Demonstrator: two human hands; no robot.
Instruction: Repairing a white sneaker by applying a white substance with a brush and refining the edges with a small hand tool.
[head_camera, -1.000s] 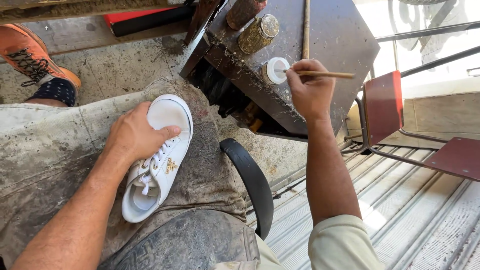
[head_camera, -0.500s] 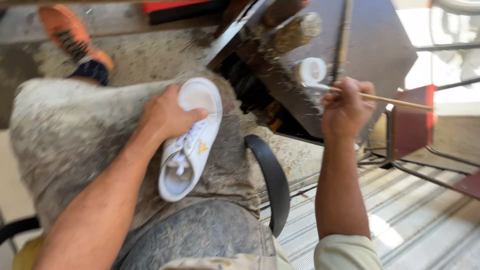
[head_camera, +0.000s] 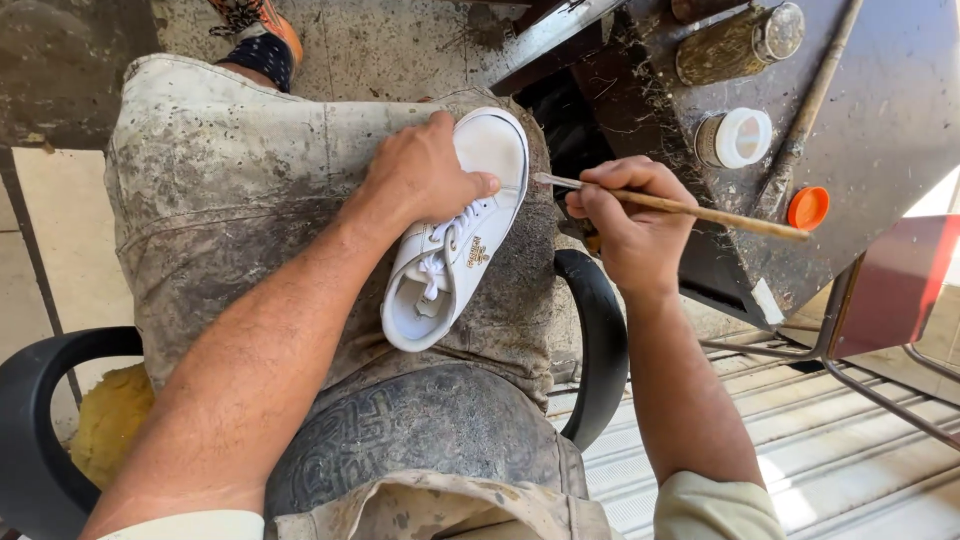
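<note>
The left hand (head_camera: 425, 185) is pressing down on the toe end of a white sneaker (head_camera: 455, 235), gripping it against a stained cloth (head_camera: 250, 180) covering the lap. The right hand (head_camera: 630, 215) is pinching a thin wooden brush (head_camera: 680, 207), its tip lying just beside the sneaker's toe edge. Beyond it, a white-lidded jar (head_camera: 735, 138) and an orange cap (head_camera: 808, 207) are sitting on the dark counter (head_camera: 890, 100).

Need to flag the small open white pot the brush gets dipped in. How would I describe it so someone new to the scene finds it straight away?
Start at the dark, stained metal worktop at upper right, beyond the right hand holding the brush. The pot lies on its side there, white mouth showing. A larger tin with a metal cap lies above it and a small orange cap below right; only the pot is white.
</note>
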